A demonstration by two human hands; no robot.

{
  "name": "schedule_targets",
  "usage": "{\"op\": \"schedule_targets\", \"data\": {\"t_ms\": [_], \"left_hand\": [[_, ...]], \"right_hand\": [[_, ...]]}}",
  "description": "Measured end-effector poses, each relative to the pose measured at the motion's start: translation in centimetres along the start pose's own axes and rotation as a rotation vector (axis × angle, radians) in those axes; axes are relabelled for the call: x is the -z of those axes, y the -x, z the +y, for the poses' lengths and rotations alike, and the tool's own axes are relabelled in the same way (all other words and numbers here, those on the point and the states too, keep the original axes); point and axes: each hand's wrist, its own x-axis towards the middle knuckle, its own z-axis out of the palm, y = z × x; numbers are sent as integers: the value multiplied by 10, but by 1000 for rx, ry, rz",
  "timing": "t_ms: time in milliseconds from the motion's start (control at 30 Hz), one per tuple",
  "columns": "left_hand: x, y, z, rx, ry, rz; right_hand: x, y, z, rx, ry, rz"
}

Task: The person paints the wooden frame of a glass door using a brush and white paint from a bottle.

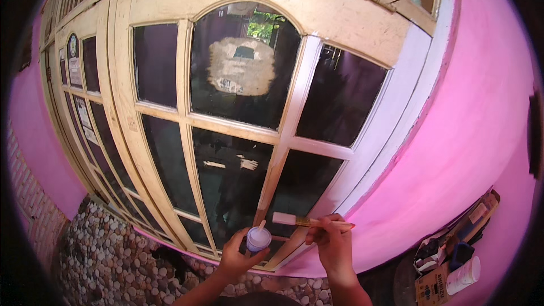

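Gripped in closed fingers of right hand [334,242]: flat wooden-handled brush [300,221], pale-coated, near glazed door's [164,0] lower right corner. Clasped in curled fingers of left hand [234,256]: round cup [258,245] of pale lilac paint [258,237], stick [262,225] inside. Beyond: door surface worn cream, pale lilac along right edge.

Dark print [425,293] on cardbd. box [435,275]; sticker [74,62] on L door [105,45] (txt too sm.).

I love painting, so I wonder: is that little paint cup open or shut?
Open: the paint cup shows pale paint inside its rim, and a wooden stick pokes out.
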Motion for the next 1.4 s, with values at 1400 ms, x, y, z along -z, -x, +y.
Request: {"op": "schedule_targets", "data": {"t_ms": [1400], "left_hand": [[44,31,-29,-29,-26,38]], "right_hand": [[-122,-74,-220,1370,576,215]]}}
